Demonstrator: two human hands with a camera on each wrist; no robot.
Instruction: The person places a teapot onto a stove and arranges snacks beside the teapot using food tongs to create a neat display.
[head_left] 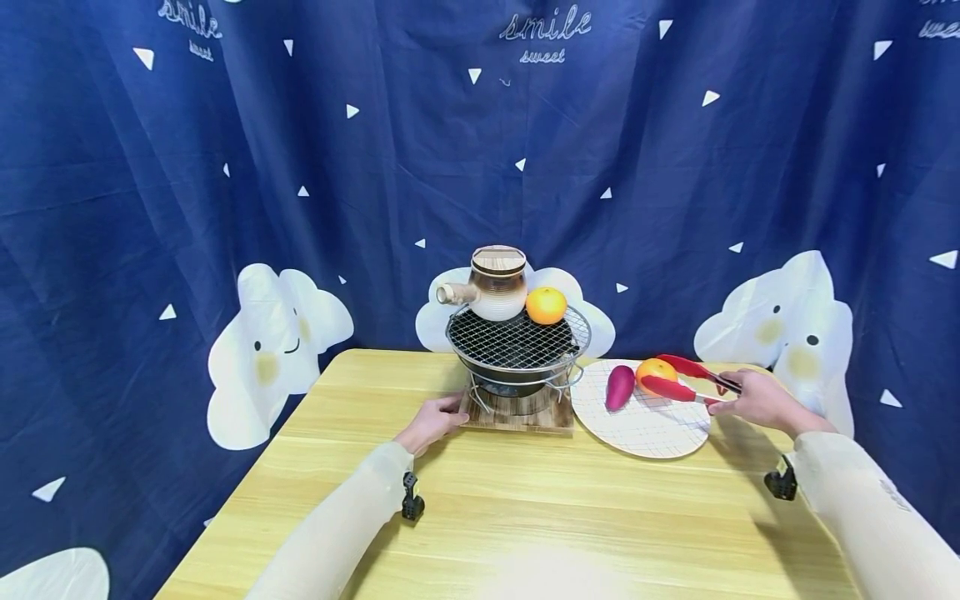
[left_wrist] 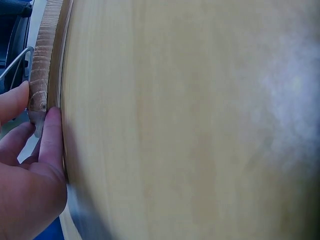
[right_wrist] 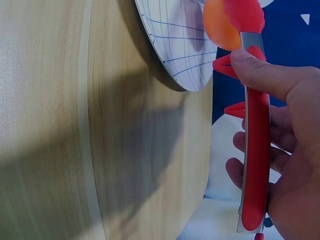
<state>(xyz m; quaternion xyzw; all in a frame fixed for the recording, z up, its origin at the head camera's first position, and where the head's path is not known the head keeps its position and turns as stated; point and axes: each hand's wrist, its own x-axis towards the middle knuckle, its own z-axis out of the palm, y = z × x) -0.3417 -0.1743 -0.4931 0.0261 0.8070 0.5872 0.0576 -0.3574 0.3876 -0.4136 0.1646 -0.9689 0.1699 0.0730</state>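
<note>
A table with pale wood grain stands before a dark blue curtain, printed with white triangles and clouds. The left hand pinches the corner of a wooden board, and beyond this hand a grill stands on it. The right hand grips red tongs, their tips on either side of an orange, which lies on a white plate left of this hand. Nearer than both hands, a bright glare lies on the table.
</note>
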